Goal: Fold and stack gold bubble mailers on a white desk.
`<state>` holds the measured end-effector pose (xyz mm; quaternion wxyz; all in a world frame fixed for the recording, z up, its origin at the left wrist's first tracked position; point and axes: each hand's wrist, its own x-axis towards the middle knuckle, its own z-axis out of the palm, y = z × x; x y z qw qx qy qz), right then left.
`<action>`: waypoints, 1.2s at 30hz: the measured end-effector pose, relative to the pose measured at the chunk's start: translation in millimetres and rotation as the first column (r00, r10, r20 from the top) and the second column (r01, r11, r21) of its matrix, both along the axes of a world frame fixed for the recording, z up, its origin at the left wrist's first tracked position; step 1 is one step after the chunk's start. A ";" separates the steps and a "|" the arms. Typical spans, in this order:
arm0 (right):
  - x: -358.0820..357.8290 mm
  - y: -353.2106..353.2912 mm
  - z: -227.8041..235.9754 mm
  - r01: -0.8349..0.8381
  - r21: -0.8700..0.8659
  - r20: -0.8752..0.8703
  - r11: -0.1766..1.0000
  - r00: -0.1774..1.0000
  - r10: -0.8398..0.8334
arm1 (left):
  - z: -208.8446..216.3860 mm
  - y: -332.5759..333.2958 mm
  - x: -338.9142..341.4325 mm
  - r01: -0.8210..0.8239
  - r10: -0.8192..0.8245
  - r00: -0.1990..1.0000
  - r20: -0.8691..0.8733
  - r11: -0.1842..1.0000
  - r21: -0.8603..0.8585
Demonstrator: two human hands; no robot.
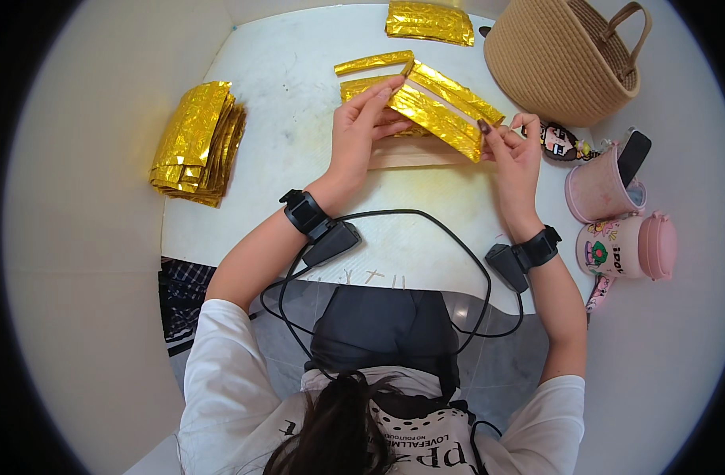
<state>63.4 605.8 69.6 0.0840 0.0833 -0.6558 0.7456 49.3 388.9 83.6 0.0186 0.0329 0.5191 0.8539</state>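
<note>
A folded piece of gold foil [440,121] with a long gap between its two bands is stretched between my hands, above the table. My left hand [356,134] pinches its left end, thumb and fingers pressed together. My right hand [518,154] grips its right end between thumb and index finger. More gold foil [357,87] lies partly hidden behind my left hand, and a narrow gold strip [373,62] juts out to the left. Beneath the foil, a pale wooden strip [422,153] rests on the white table [299,103].
Gold foil stacks sit at the left [190,134] and far edge [430,24]. A woven basket [536,67], a pink cup [590,192] holding a dark object, a pink-lidded bottle [609,249] and a cartoon charm [559,143] line the right. Black cables [414,211] run from my wrist bands.
</note>
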 end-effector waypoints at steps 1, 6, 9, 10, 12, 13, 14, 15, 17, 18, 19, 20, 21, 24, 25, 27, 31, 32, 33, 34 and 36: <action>-1.6 2.0 -1.1 0.031 -0.002 -0.019 1.000 0.999 -0.031 | -1.1 -0.4 -0.5 -0.001 0.001 1.000 0.000 1.000 0.000; -3.5 4.6 2.2 0.080 -0.021 0.060 0.997 0.995 -0.079 | -9.2 2.3 -0.6 -0.036 0.022 0.995 -0.096 0.988 -0.147; -2.1 -3.0 6.7 0.084 -0.047 0.081 0.995 0.993 -0.080 | -10.5 1.9 -0.4 -0.015 -0.003 0.994 -0.110 0.986 -0.167; -1.9 -4.8 7.3 0.083 -0.055 0.059 0.995 0.995 -0.080 | -9.9 2.0 -0.2 -0.015 -0.004 0.994 -0.110 0.986 -0.167; -2.1 -2.5 6.4 0.059 -0.050 0.041 0.997 0.997 -0.057 | -8.6 2.2 0.3 -0.024 0.003 0.993 -0.118 0.984 -0.178; -2.2 -0.6 6.0 0.036 -0.043 0.025 0.998 0.999 -0.035 | -8.4 2.5 0.1 -0.023 0.002 0.993 -0.119 0.984 -0.177; -2.7 0.6 5.4 0.037 -0.042 0.024 0.998 0.999 -0.036 | -8.4 2.3 -0.2 -0.011 -0.011 0.993 -0.121 0.983 -0.184; -3.8 1.8 4.7 0.038 -0.029 0.008 0.999 0.999 -0.038 | -8.2 2.2 -0.5 0.002 -0.025 0.992 -0.122 0.982 -0.190; -5.6 4.0 4.7 0.040 -0.017 -0.007 0.999 0.999 -0.040 | -7.6 1.8 -0.2 0.005 -0.032 0.990 -0.137 0.981 -0.193; -6.4 5.4 5.1 0.027 -0.002 0.003 1.000 1.000 -0.027 | -7.1 1.6 -0.1 0.008 -0.038 0.988 -0.151 0.981 -0.195; -6.7 6.6 5.5 0.015 0.014 0.014 1.000 1.000 -0.016 | -5.7 1.7 0.1 0.011 -0.041 0.988 -0.150 0.981 -0.194; -7.4 7.1 5.4 0.018 0.014 0.015 1.000 1.000 -0.019 | -3.6 1.7 0.0 0.036 -0.066 0.988 -0.140 0.978 -0.207; -8.5 7.3 5.2 0.025 0.012 0.005 1.000 1.000 -0.025 | -2.6 1.7 -0.2 0.061 -0.091 0.987 -0.130 0.974 -0.219; -11.9 6.0 5.4 0.043 -0.031 0.035 0.999 0.999 -0.042 | -6.3 -1.6 -2.0 0.073 -0.107 0.985 -0.134 0.968 -0.239; -13.0 7.2 6.1 0.063 -0.066 0.073 0.996 0.996 -0.058 | -4.2 -1.1 -2.0 0.076 -0.110 0.985 -0.135 0.968 -0.238; -16.6 14.6 -0.9 0.094 -0.055 0.058 0.994 0.994 -0.090 | 1.6 -0.6 -1.5 0.085 -0.101 0.994 -0.039 0.955 -0.283; -13.2 11.8 2.6 0.076 0.000 0.131 0.997 0.989 -0.075 | -10.1 -6.5 -8.6 0.107 -0.106 0.994 0.016 0.985 -0.137; -12.2 10.9 2.1 0.074 -0.001 0.132 0.997 0.989 -0.074 | -13.3 -6.5 -9.4 0.040 -0.040 0.999 0.001 0.985 -0.171; -11.3 9.9 1.6 0.039 0.003 0.124 0.999 0.992 -0.039 | -16.4 -6.9 -10.0 -0.028 0.026 1.000 -0.016 0.979 -0.203; -10.9 11.2 2.2 0.008 0.011 0.114 1.000 0.993 -0.009 | -14.4 -3.9 -9.3 -0.026 0.023 1.000 -0.017 0.979 -0.201; -11.6 11.8 3.3 0.009 -0.001 0.137 1.000 0.991 -0.008 | -9.7 1.6 -6.6 -0.083 0.079 0.996 -0.029 0.983 -0.161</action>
